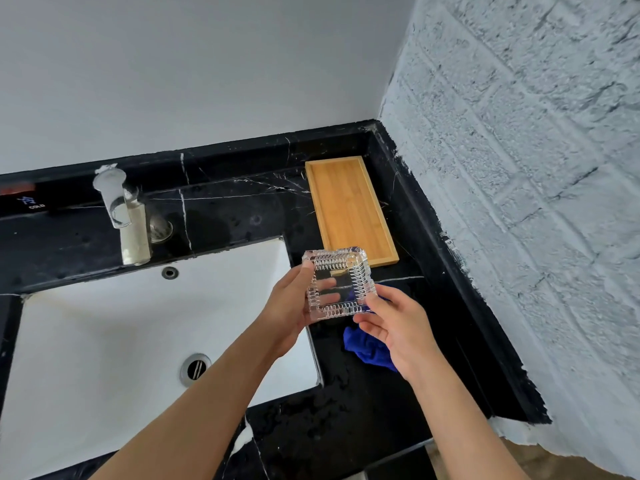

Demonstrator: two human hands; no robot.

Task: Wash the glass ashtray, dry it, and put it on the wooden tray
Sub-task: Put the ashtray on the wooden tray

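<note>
- Both hands hold a square glass ashtray (337, 284) above the black marble surface (239, 209), just right of the sink (104, 341).
- Left hand (289, 306) grips its left side; right hand (393, 327) pinches its lower right corner.
- Ashtray holds nothing (tilted toward the viewer).
- Wooden tray (349, 206) beyond it holds nothing.
- Blue cloth (367, 348) lies under the right hand.
- Beside the tap (124, 216), a label reads "COLD".
</note>
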